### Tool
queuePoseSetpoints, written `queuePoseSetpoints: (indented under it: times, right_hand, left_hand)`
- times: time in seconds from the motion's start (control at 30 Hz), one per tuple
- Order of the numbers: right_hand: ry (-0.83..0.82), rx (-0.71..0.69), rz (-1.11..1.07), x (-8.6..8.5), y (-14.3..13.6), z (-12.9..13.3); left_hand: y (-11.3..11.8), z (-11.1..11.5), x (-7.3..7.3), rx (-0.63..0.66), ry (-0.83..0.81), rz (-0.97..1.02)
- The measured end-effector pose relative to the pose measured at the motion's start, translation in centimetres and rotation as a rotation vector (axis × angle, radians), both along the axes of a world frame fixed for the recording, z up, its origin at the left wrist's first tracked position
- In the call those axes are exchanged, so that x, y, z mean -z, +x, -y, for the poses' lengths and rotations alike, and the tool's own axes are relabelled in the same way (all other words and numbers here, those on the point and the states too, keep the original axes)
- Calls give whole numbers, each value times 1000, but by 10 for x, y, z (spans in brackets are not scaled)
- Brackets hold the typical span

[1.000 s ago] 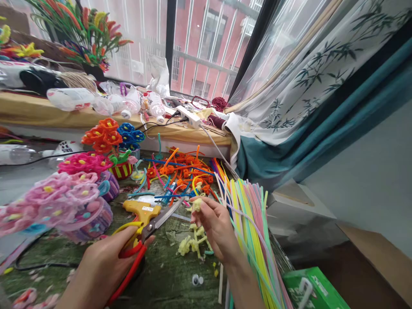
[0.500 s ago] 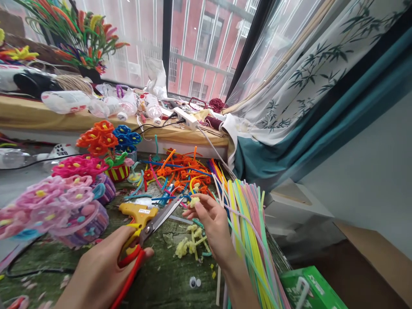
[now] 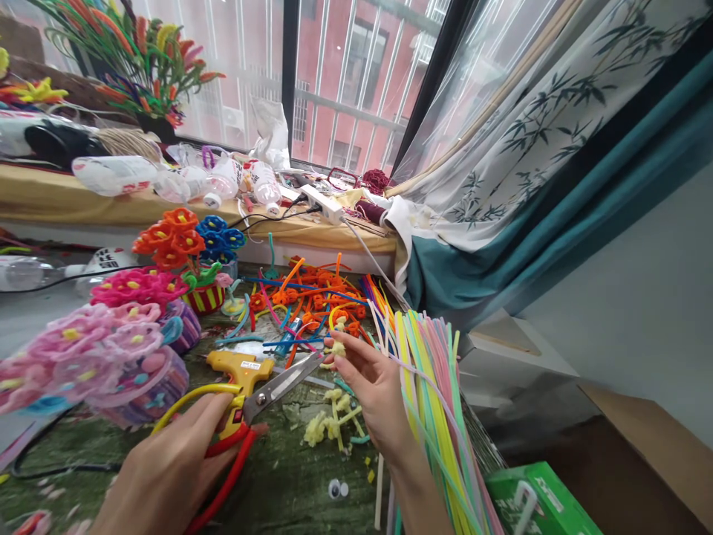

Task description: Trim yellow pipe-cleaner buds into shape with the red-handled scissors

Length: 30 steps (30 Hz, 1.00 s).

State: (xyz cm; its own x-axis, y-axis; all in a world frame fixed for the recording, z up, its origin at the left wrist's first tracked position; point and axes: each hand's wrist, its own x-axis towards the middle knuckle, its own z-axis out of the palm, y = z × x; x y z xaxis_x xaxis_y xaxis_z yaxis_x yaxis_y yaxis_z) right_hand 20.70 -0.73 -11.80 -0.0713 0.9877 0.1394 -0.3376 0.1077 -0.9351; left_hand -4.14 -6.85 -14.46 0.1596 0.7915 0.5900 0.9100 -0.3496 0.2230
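Observation:
My left hand [image 3: 159, 461] is closed around the handles of a pair of scissors [image 3: 284, 385], one handle red and the other yellow. The blades look together, and their tips reach up to the fingers of my right hand [image 3: 382, 397]. Between those fingertips my right hand pinches a small, fluffy pale-yellow pipe cleaner piece [image 3: 336, 347]. Below it on the table [image 3: 301, 494] lies a small heap of similar pale-yellow pieces [image 3: 328, 425]. A yellow glue gun [image 3: 237, 365] rests just behind the scissors.
Bundled pastel pipe cleaners [image 3: 426, 386] lie along the right side. Orange pipe cleaner pieces [image 3: 320, 286] are scattered at the back. Pipe cleaner flower pots [image 3: 142, 386] stand at left. Googly eyes [image 3: 336, 489] lie in front, a green box [image 3: 543, 494] at lower right.
The scissor blades have come together and swung slightly lower, and the yellow handle now shows outside my left hand. My right hand has shifted slightly, still pinching the pale-yellow piece.

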Motion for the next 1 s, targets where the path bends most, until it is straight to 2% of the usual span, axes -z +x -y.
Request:
queuePoseSetpoints:
  times: [0.23,0.7,1.0]
  right_hand:
    - [115,58,132,0,1,-1]
    - [68,20,78,-4,1,1]
    - [48,23,30,-3,0,0]
  left_hand:
    - [1,3,0,50,-13,-2]
    - [-1,0,0,113,-48,122]
    - [-8,1,18,72,-182,179]
